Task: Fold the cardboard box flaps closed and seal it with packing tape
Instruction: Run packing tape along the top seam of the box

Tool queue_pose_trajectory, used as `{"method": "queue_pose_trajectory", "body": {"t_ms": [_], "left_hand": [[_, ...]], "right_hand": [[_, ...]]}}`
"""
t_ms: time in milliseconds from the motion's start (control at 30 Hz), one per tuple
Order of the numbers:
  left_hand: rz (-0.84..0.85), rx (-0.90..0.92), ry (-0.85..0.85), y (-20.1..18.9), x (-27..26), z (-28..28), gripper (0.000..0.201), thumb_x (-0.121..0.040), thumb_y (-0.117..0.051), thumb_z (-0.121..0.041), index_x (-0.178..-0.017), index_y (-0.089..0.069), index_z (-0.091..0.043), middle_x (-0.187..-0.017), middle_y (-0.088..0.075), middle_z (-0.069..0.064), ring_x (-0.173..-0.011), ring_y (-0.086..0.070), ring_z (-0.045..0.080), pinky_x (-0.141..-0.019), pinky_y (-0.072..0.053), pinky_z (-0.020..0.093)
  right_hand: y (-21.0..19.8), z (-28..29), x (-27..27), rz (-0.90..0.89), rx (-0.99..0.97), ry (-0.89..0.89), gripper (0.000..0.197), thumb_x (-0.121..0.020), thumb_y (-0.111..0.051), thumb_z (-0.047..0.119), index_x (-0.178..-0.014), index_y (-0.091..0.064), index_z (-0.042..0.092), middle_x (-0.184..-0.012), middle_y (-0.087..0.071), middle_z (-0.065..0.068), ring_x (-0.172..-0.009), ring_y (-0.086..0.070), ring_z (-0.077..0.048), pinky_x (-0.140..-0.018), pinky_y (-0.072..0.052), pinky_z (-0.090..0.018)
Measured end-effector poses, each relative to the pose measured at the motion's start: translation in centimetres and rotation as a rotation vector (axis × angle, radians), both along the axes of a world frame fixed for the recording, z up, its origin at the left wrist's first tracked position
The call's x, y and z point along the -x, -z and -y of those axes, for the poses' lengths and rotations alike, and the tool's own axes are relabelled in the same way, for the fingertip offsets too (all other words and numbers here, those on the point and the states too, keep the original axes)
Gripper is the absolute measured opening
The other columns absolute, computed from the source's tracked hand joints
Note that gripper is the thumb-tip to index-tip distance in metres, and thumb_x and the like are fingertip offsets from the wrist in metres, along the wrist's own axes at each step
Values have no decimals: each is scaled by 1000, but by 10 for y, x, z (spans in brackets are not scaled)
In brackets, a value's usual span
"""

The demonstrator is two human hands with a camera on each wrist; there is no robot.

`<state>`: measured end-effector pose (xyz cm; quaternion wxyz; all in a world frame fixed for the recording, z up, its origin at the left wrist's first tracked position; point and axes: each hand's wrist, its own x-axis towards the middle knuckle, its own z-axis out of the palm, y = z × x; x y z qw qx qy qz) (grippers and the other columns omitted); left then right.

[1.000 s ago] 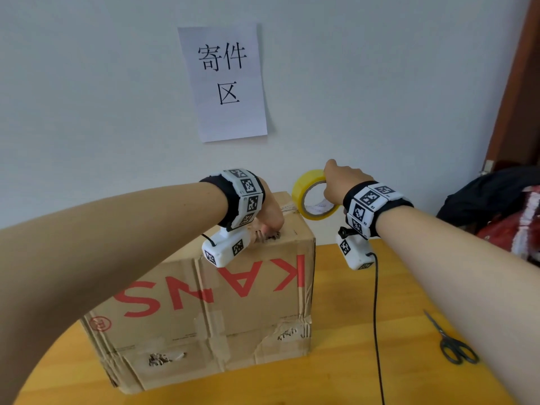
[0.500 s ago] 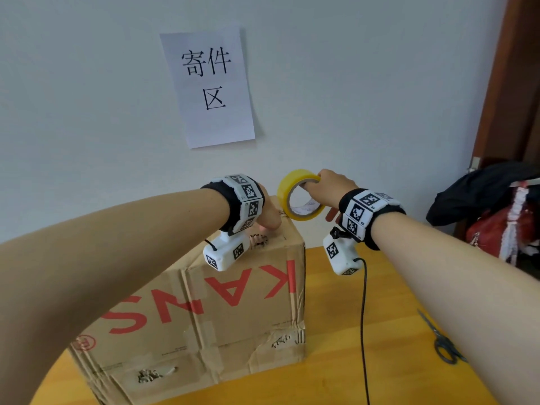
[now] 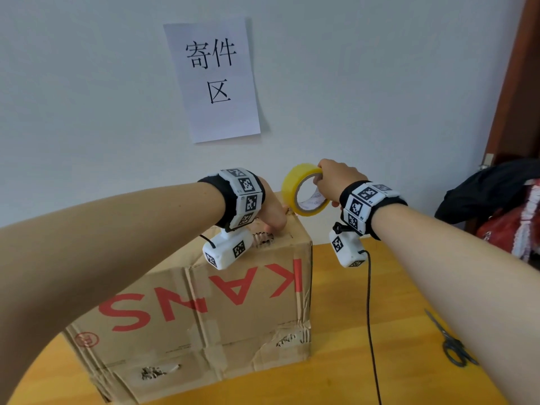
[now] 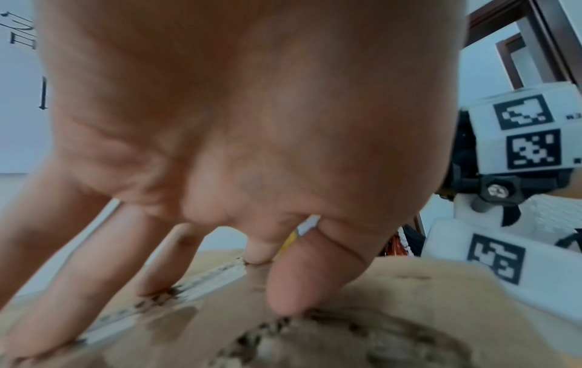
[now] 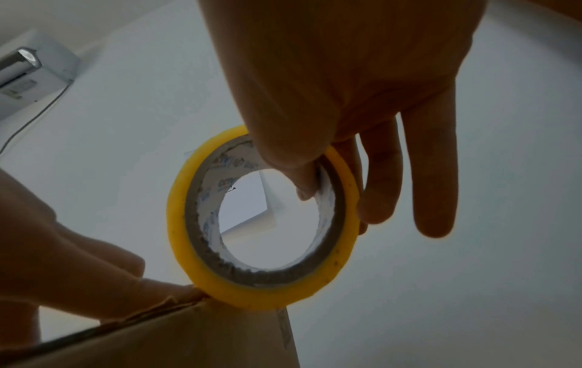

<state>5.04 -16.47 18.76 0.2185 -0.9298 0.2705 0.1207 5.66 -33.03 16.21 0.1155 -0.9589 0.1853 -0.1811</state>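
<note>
A worn cardboard box [image 3: 204, 302] with red letters stands on the wooden table [image 3: 350, 361]. My left hand [image 3: 271, 217] rests on its top near the right corner. In the left wrist view the fingers [image 4: 78, 286] are spread and fairly straight, and with the thumb [image 4: 296, 286] they press on the box top [image 4: 393, 293]. My right hand [image 3: 336, 179] holds a yellow tape roll [image 3: 295, 182] upright at that corner. The thumb [image 5: 299, 174] is inside the core of the tape roll [image 5: 252, 296], the other fingers outside. The roll's lower edge touches the box edge [image 5: 189, 343] beside my left fingertips [image 5: 151, 288].
Black-handled scissors [image 3: 451, 346] lie on the table at the right. A black cable [image 3: 369, 317] hangs from my right wrist past the box's right side. A paper sign [image 3: 213, 80] hangs on the wall behind. Dark and red bags [image 3: 496, 194] sit at the far right.
My right hand has brought the tape roll a little leftward, closer to my left hand and the box's top corner. My left hand stays pressed on the box top.
</note>
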Motion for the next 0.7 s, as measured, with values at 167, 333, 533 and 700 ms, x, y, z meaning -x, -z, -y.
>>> {"method": "queue_pose_trajectory", "body": {"t_ms": [167, 333, 533, 700], "left_hand": [[-26, -25, -18, 4, 4, 1, 64, -102, -42, -11, -157, -11, -6, -155, -32, 22, -111, -45, 31, -83, -32, 30], [-13, -42, 3, 5, 4, -1, 68, -101, -43, -9, -158, -5, -8, -159, -25, 22, -138, -37, 34, -87, -35, 31], [-6, -37, 23, 7, 8, 1, 75, -102, -43, -6, -157, 9, -9, -161, -19, 22, -143, -31, 34, -97, -37, 31], [-2, -21, 22, 7, 6, 0, 75, -102, -43, -5, -157, 8, -8, -159, -22, 22, -141, -33, 35, -94, -36, 31]], "right_hand": [[11, 8, 0, -6, -68, 17, 19, -100, -42, 25, -113, -53, 17, -102, -64, -8, -88, -67, -31, -81, -58, -45], [27, 25, 6, -38, -50, 86, 17, -99, -42, 26, -109, -54, 18, -101, -65, -7, -83, -68, -29, -80, -57, -41], [42, 25, 2, -52, -64, 98, 17, -100, -42, 27, -108, -53, 17, -101, -65, -6, -84, -68, -29, -78, -55, -38], [47, 22, -2, -45, -63, 100, 15, -100, -43, 24, -106, -54, 16, -98, -66, -7, -84, -68, -30, -71, -50, -34]]}}
